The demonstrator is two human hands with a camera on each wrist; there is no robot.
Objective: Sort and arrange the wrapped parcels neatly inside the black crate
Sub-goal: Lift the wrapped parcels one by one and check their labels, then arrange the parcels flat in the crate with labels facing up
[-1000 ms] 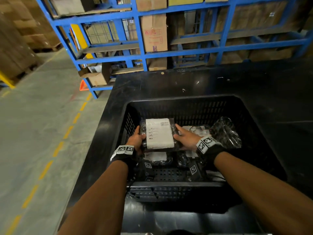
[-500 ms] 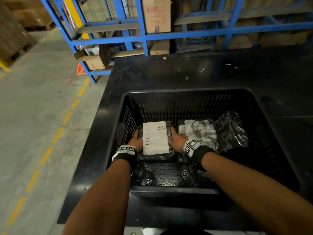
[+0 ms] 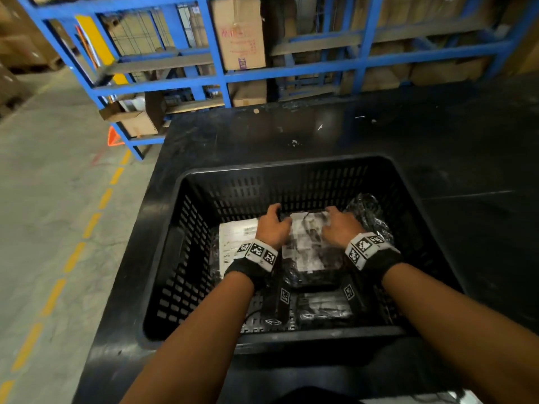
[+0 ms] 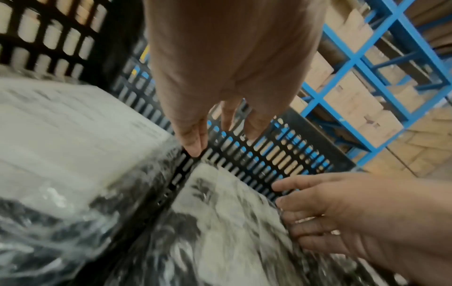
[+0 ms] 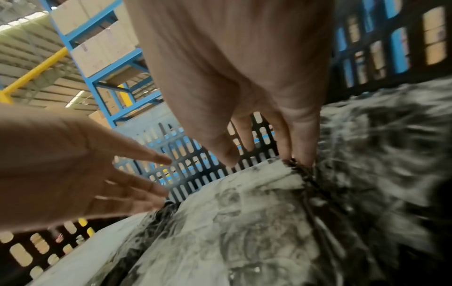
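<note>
The black crate [image 3: 291, 170] stands on a black table. A wrapped parcel with a white label [image 3: 234, 243] lies flat at its left. Beside it lies a second wrapped parcel with crumpled white paper [image 3: 309, 249]. My left hand [image 3: 275, 221] reaches over this parcel's far left corner with straight fingers, and my right hand [image 3: 335, 225] touches its far right corner. In the left wrist view the left fingertips [image 4: 193, 147] point into the gap between the two parcels. In the right wrist view the right fingertips [image 5: 300, 158] press the parcel's far edge [image 5: 269, 174]. Neither hand grips anything.
A crumpled black film-wrapped parcel [image 3: 370, 217] leans in the crate's right part. Another wrapped parcel [image 3: 323, 310] lies near the front wall. Blue racking with cardboard boxes [image 3: 239, 33] stands behind the table. The concrete floor with a yellow dashed line [image 3: 73, 258] is at left.
Both hands lowered the labelled parcel onto the crate's left side and let go of it. They then moved right to the paper-covered parcel.
</note>
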